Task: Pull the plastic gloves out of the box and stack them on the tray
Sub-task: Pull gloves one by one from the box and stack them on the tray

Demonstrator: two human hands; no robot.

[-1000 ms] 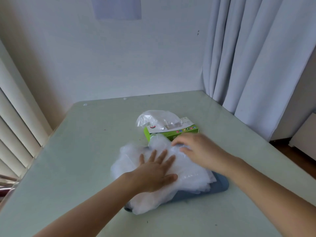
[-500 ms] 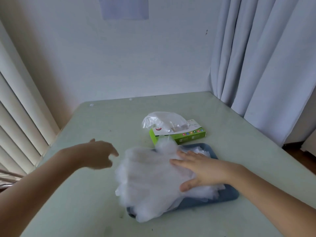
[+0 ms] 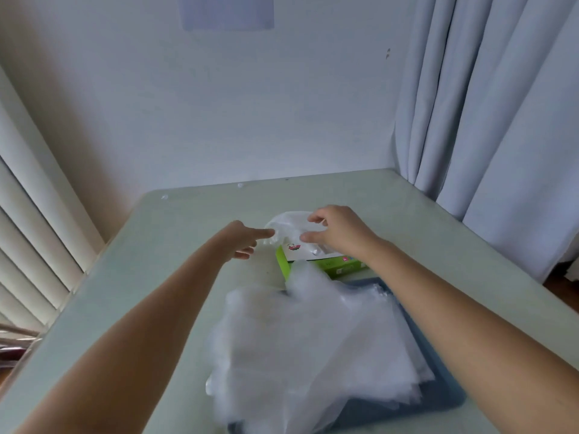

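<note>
— What does everything sit on?

— A pale green glass-topped table (image 3: 175,245). Its far edge meets a plain white wall (image 3: 313,120). There's a small clear stud (image 3: 164,197) by the table's far left corner and a second clear stud (image 3: 240,185) along the far edge.

— Anything on the wall?

— A pale rectangular sheet of paper (image 3: 227,10) high up, and a small dark mark (image 3: 388,53) to its right.

— And the sides?

— Pale blue-grey pleated fabric curtains (image 3: 485,120) hang past the table's right edge. Cream slatted blinds (image 3: 31,230) run along the left. A strip of brown wooden floor (image 3: 564,288) shows low on the right.
</note>
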